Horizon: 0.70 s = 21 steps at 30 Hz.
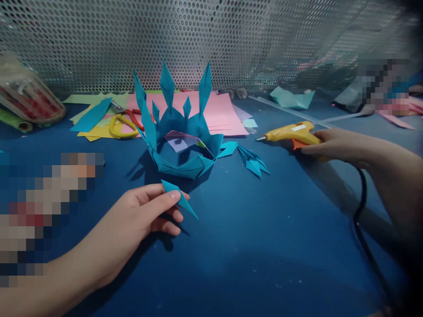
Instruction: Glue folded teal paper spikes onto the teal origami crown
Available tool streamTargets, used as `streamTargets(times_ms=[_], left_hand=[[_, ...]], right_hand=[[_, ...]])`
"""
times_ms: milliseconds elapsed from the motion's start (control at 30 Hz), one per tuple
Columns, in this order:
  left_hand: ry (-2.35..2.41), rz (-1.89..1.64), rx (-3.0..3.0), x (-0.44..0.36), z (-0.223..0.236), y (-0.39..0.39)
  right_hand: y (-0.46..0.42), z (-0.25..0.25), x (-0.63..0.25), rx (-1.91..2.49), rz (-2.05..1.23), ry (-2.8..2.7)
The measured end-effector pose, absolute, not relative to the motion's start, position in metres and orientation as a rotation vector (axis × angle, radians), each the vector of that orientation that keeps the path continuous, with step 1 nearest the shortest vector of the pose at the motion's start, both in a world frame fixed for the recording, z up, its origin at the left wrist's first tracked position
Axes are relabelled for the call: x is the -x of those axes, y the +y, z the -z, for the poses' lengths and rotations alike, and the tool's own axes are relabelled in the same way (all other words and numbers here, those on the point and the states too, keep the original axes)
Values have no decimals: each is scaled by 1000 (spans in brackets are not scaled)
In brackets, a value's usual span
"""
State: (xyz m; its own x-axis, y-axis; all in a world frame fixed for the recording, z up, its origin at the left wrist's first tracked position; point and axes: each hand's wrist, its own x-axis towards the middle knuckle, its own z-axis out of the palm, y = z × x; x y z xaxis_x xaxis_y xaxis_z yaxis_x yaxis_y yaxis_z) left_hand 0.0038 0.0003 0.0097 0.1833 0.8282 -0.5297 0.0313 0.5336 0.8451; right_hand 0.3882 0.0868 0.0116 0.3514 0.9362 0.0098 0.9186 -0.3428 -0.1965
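Observation:
Between thumb and fingers, my left hand (pixel 148 207) pinches a small folded blue paper piece (pixel 185 204) with pointed ends, just above the table. My right hand (pixel 346 143) is wrapped round the handle of a yellow glue gun (pixel 287 132) with an orange trigger; its metal nozzle points left. A blue folded-paper crown (pixel 185 169) with several upright pointed spikes stands in the middle, beyond my left hand. Right of the crown lies a loose blue folded paper piece (pixel 254 162) with several points.
Behind the crown lie pink paper sheets (pixel 228 110), yellow-handled scissors (pixel 123 127) and a blue paper strip (pixel 92 115). A clear jar (pixel 31 94) leans at the left. Clear glue sticks (pixel 287 110) lie near a pale green paper (pixel 292 97). The black cord (pixel 361 207) trails at the right. A perforated metal panel (pixel 185 35) stands behind.

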Motion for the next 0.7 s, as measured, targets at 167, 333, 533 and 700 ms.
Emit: streamTargets(times_ms=[167, 333, 533, 700], left_hand=[[1314, -758, -833, -4, -4, 3], [1351, -753, -850, -5, -3, 5], [1376, -686, -928, -2, -3, 5], [1444, -641, -1001, -5, -6, 5]], right_hand=[[89, -16, -381, 2298, -424, -1461], [84, -25, -375, 2065, -474, -1446], [69, -21, -358, 1697, -362, -1713], [55, -6, -310, 1397, -367, -1756]])
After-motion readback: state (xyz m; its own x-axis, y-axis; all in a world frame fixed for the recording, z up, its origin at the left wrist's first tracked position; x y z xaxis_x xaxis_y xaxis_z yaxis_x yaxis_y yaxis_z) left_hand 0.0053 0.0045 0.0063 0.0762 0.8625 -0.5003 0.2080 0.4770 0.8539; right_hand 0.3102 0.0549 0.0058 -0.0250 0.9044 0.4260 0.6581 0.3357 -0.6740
